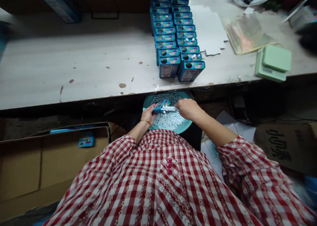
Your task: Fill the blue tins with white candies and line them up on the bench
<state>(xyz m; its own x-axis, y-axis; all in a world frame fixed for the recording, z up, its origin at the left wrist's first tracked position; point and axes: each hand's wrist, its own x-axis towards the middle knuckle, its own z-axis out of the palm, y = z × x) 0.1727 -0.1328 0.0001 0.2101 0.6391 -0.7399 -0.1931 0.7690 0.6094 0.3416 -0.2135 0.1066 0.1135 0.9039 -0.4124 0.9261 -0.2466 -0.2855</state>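
Head view: left fingers point(150, 109) grip blue box point(160, 104) over basin point(183, 94); right fingers point(181, 105), hold unclear

Pellets point(170, 121) in basin point(179, 130), tins point(165, 38) on table point(99, 60) (behind)

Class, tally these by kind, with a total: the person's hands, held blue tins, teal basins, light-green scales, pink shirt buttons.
Left hand and right hand: 2
Held blue tin: 1
Teal basin: 1
Light-green scale: 1
Pink shirt buttons: 3
Total: 8
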